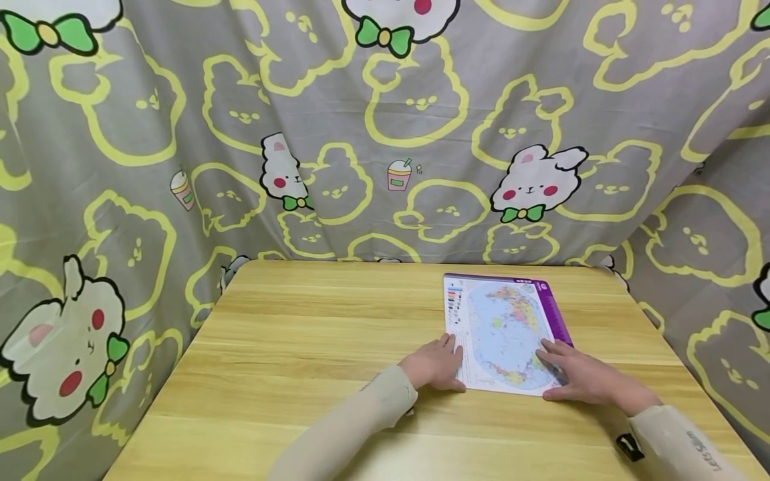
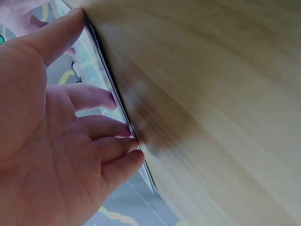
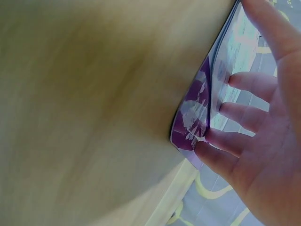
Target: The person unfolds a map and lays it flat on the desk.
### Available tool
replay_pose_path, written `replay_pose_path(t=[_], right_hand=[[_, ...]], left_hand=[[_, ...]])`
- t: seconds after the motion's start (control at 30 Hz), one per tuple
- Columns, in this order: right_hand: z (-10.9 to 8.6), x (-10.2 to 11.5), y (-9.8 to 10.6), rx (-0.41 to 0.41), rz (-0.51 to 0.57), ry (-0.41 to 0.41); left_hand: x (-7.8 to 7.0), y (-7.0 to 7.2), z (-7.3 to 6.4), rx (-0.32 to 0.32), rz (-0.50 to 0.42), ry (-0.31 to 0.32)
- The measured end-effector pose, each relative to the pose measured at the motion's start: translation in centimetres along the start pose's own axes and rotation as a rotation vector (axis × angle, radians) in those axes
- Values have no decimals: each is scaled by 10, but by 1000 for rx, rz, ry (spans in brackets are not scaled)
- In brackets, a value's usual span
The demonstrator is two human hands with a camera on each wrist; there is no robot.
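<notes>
A flat world map (image 1: 502,327), printed with a pale blue ocean and coloured land, lies on the wooden table right of centre. Along its right side shows a purple strip (image 1: 557,317); seen from the right wrist, this purple part (image 3: 190,117) sits at a slightly different level from the map's edge. My left hand (image 1: 436,365) touches the map's near left edge, fingers spread and slightly bent. At the near right corner, my right hand (image 1: 580,375) rests its extended fingertips on the map and purple strip. Both wrist views show thumb and fingers along the edges, not curled round them.
The light wooden table (image 1: 313,321) extends around the map, its far edge close to a grey curtain (image 1: 337,120) with yellow outlines and white rabbits. More curtain hangs at both sides. A small black object (image 1: 629,447) is beside the right sleeve.
</notes>
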State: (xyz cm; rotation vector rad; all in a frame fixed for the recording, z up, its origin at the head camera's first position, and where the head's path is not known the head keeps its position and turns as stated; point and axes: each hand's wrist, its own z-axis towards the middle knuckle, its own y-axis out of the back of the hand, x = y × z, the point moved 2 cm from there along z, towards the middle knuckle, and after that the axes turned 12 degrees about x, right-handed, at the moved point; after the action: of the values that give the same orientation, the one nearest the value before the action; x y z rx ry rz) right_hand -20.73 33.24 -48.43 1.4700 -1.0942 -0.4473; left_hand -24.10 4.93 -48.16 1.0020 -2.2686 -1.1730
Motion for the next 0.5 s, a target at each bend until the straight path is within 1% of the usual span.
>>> replay_pose_path(t=[0.1, 0.3, 0.5], right_hand=[[3, 2, 0, -7, -8, 5], [8, 6, 0, 31, 10, 1], [16, 11, -2, 38, 7, -1]], left_hand=[[3, -1, -2, 0, -1, 4], [7, -3, -10, -1, 9, -4], [16, -8, -17, -9, 16, -9]])
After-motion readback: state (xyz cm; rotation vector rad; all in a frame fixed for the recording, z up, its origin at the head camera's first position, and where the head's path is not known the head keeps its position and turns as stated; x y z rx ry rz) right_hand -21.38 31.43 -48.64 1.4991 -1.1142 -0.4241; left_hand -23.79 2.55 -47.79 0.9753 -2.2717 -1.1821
